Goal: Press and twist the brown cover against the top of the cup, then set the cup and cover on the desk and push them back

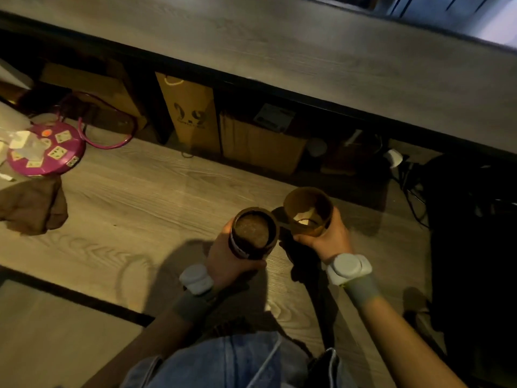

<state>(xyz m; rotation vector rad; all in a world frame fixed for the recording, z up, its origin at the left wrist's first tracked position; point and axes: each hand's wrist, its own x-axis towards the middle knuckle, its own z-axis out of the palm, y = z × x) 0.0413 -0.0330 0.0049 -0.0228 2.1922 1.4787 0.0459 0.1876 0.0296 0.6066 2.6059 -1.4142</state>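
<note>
- Left hand (223,256) has its grip wrapped round a dark open jar (253,233), held upright above the floor (134,197); the jar is full almost to the rim with a brown grainy filling.
- Right hand (327,236) has its grip clamped on a brown cup-shaped lid (307,211), tilted with the open side up, rim just beside the jar's rim. Something pale lies inside; I cannot tell what.
- Both are held in the air over the person's lap, jeans (232,359) directly below.
- Risk: with the jar so full and uncovered, a small tilt of the left wrist would likely spill filling onto the jeans or floor.
- Risk: the two rims are close; a knock between them could jolt the jar and shake grains out.
- Risk: the lid is slanted, so the pale item could slide out if it tips further.
- Risk: light is dim, so judging rim alignment looks hard.
- Nearby: a pink round power strip (46,152) and a brown cloth (30,208) lie on the floor well to the left; spilled grains reaching the sockets would be a nuisance, though they are well apart.
</note>
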